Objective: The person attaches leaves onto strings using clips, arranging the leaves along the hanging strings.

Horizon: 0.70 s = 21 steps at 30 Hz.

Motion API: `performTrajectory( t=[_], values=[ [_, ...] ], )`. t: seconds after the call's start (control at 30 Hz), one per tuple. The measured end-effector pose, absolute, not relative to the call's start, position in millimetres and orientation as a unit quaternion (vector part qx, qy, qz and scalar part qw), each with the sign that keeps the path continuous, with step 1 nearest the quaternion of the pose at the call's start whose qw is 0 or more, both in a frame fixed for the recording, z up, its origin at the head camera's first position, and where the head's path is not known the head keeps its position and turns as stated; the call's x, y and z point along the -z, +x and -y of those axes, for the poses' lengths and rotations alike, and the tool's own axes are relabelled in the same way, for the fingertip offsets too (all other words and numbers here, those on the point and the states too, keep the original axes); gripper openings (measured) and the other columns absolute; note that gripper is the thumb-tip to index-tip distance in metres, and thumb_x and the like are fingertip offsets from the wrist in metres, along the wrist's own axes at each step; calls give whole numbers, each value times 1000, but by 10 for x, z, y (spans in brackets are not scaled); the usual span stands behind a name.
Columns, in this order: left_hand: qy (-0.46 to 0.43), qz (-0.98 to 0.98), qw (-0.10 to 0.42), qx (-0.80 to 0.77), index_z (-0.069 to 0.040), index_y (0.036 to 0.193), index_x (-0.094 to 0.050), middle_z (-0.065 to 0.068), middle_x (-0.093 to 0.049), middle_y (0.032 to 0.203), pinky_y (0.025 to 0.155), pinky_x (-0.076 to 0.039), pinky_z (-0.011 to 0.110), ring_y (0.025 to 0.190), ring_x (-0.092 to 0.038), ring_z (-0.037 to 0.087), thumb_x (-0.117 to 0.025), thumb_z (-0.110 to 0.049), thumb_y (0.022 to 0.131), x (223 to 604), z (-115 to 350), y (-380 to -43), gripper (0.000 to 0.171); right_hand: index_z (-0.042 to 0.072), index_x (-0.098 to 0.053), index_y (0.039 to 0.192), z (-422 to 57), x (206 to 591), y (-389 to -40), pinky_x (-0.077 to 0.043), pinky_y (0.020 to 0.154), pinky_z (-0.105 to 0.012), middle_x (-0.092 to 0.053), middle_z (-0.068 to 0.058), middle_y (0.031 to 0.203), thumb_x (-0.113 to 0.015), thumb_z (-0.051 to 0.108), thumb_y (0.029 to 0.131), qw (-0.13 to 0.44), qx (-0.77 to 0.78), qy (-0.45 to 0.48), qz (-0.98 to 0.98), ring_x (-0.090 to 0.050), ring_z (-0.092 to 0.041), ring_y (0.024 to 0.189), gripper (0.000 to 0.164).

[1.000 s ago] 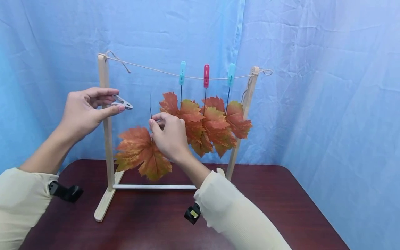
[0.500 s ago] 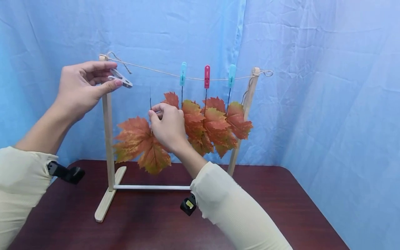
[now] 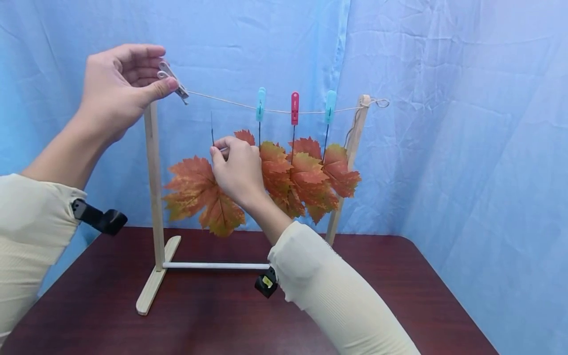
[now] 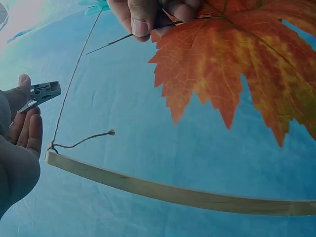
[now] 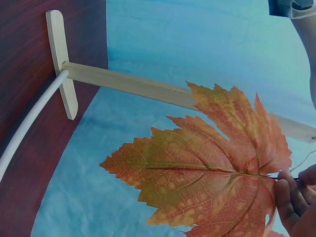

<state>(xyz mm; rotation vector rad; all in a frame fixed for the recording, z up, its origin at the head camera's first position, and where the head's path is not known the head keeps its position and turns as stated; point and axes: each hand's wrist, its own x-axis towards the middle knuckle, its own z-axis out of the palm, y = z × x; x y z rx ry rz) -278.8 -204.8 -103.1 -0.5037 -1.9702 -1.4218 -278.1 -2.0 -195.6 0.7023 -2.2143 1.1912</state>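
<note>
My left hand [image 3: 116,93] pinches a pale grey clothespin [image 3: 174,82] between thumb and fingers, near the left end of the string [image 3: 226,101]. In the left wrist view that clothespin [image 4: 44,94] stands apart from the string. With thumb and fingertips my right hand [image 3: 239,170] pinches the dark stem [image 3: 212,129] of an orange-red artificial maple leaf [image 3: 201,190]. The leaf hangs below the string, and its stem's thin tip points up. Right of it, other leaves [image 3: 306,172] hang by their stems from two light blue clothespins [image 3: 261,104] and a red clothespin [image 3: 295,108].
The string is tied between two wooden posts [image 3: 154,197], with a loose tail [image 4: 91,138] at the left knot. A white rod [image 3: 213,266] joins the stand's feet on the dark red table [image 3: 199,310]. Blue curtain [image 3: 466,123] hangs behind.
My left hand has risen with the clothespin from below the string to its height. The right hand has lifted the leaf slightly. The hanging leaves stay on the string.
</note>
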Motion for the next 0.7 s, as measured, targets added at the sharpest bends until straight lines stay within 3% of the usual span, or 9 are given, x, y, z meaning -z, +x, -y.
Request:
performTrajectory(
  t=[0.23, 0.5, 0.7],
  values=[
    [-199, 738, 328, 555, -7, 131, -68, -4, -68, 109, 95, -50, 16, 104, -65, 11, -83, -13, 86, 886, 1977, -2815, 48, 1, -73, 114, 43, 1929, -2785, -49, 59, -22, -76, -6, 90, -62, 19, 104, 276, -432, 257, 819, -62, -6, 65, 23],
    [-190, 771, 318, 518, -13, 134, -69, -6, -67, 111, 103, -48, 22, 107, -63, 11, -79, -23, 90, 797, 1846, -2861, 46, 1, -73, 116, 70, 1906, -2777, -49, 57, -22, -77, -8, 94, -63, 18, 104, 278, -439, 256, 816, -63, -8, 65, 23],
    [-180, 794, 302, 496, -13, 136, -67, -7, -68, 111, 103, -47, 24, 108, -63, 11, -76, -29, 92, 760, 1767, -2932, 47, 2, -73, 118, 68, 1874, -2788, -51, 63, -21, -77, -7, 99, -63, 19, 104, 271, -440, 241, 822, -67, -10, 75, 24]
  ],
)
